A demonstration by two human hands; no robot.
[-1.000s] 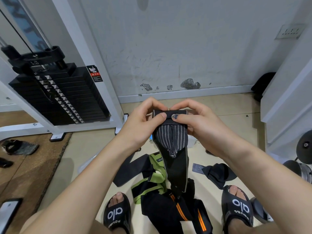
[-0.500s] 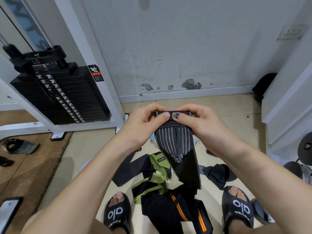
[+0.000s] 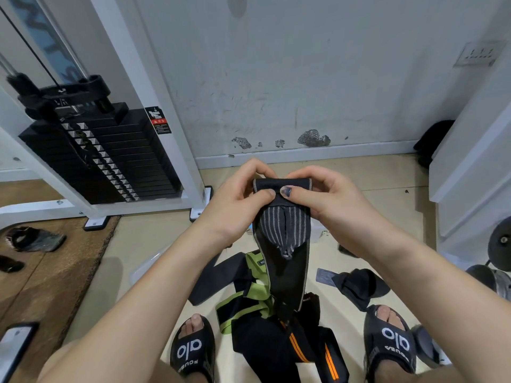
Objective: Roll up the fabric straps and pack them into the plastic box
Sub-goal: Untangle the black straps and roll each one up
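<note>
Your hands pinch the rolled top of a strap.
Left hand (image 3: 235,200) and right hand (image 3: 323,197) fingers grip the black strap (image 3: 284,244) at centre; its tail hangs toward the strap pile (image 3: 276,335) at 6 o'clock on the floor.

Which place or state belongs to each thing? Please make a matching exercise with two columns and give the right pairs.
Things:
1. black strap
2. green strap
3. weight stack
4. wall socket

Places or states:
A. high on the wall, far right
B. on the floor between the sandals
C. held at its top end by both hands, hanging down
D. in the white frame on the left

Pairs: 1-C, 2-B, 3-D, 4-A
</note>
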